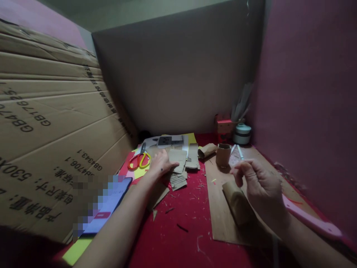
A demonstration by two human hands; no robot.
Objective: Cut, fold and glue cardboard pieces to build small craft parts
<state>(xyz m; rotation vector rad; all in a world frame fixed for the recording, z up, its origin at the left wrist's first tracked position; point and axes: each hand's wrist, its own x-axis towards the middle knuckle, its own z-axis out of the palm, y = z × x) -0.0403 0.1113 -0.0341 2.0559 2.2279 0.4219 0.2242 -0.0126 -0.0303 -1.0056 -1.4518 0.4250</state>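
Note:
My left hand rests with its fingers apart at the left edge of some cut cardboard pieces, its thumb over them. Whether its fingertips grip a piece is hidden. Red and yellow scissors lie just left of that hand. My right hand is raised over the wooden board, its thumb and fingers pinched together; anything between them is too small to make out. Below and left of it lies a brown cardboard roll. An upright cardboard tube stands behind, beside another roll on its side.
A large cardboard sheet rises on the left, beside a tablet. Scraps litter the red cloth. At the back right are a red box and a pale green jar. A pink strip lies right.

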